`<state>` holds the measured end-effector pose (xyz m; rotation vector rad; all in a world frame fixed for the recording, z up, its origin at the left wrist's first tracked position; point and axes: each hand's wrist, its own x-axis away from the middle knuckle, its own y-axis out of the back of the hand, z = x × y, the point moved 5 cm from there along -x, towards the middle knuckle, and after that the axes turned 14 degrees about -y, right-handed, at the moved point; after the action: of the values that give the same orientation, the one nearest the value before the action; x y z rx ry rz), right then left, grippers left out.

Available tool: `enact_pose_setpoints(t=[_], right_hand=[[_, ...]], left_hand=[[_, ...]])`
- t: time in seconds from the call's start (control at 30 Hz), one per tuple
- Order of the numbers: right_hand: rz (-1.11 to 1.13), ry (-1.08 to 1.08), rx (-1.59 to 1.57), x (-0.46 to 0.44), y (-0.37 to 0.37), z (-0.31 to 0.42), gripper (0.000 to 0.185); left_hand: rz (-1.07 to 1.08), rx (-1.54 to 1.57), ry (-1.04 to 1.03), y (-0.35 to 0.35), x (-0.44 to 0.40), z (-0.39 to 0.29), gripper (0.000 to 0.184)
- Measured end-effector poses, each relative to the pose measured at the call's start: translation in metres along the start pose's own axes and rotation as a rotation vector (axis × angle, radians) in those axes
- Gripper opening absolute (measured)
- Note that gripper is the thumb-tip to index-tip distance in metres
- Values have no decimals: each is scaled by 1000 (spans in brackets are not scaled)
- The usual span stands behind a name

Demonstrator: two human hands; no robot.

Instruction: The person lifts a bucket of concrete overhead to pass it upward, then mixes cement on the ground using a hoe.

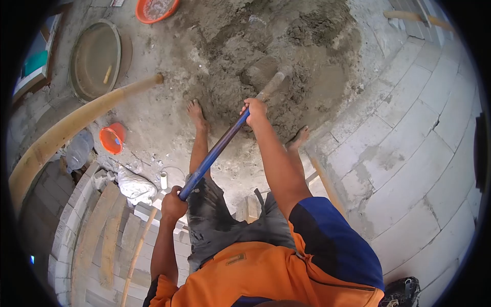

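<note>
Handle (220, 143) firmly clasped now by left hand (174, 204) and right hand (254, 111); bare feet (196, 113) beside the mud pile (322, 46) could be struck if the grip is lost!

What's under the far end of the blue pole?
Wet grey mix shows around the pole at its far end; whatever lies beneath the mix's surface there is covered.

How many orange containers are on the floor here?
2: an orange basin at the picture's top edge, and an orange bucket towards the left. Others may be hidden.
</note>
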<state>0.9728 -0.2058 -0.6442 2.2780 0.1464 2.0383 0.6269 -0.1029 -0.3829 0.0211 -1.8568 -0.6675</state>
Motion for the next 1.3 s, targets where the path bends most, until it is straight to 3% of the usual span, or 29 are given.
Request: enact_pose_setpoints(t=[0.1,0.23,0.4,0.47,0.53,0.63,0.7,0.8,0.9,0.97,1.03,1.1,1.17,1.23,1.3], right_hand=[[16,158,-41,26,6,38,8],[-3,409,-103,85,46,113,11],[-41,521,10,62,50,201,9],[-49,432,148,9,50,178,9],[-105,280,299,-24,59,110,15],[-190,250,343,4,77,37,27],[-105,270,299,24,93,40,27],[-34,369,234,64,101,95,21],[32,456,153,93,104,197,14],[123,467,121,95,106,280,12],[153,649,129,79,103,372,20],[225,894,183,86,91,458,44],[101,1091,280,80,91,530,37],[98,1149,471,32,97,610,45],[-225,1171,490,10,97,622,34]], left_hand=[[-19,14,-46,-2,-42,-12,39],[-71,19,-231,-63,-103,-31,43],[-35,282,-175,-82,-128,-117,45],[7,315,-102,-106,-100,-127,45],[8,343,-46,-154,-52,-111,42],[121,450,136,-196,19,-88,38],[132,433,72,-222,37,-87,38],[131,565,-142,-236,-3,-98,39],[532,900,-108,-204,-80,-172,42],[696,1017,-213,-179,-139,-236,42],[520,803,-405,-184,-218,-287,34],[345,888,-466,-173,-295,-358,28],[345,920,-523,-158,-359,-444,25],[376,1070,-620,-138,-412,-526,28],[435,1217,-682,-111,-446,-591,26]])
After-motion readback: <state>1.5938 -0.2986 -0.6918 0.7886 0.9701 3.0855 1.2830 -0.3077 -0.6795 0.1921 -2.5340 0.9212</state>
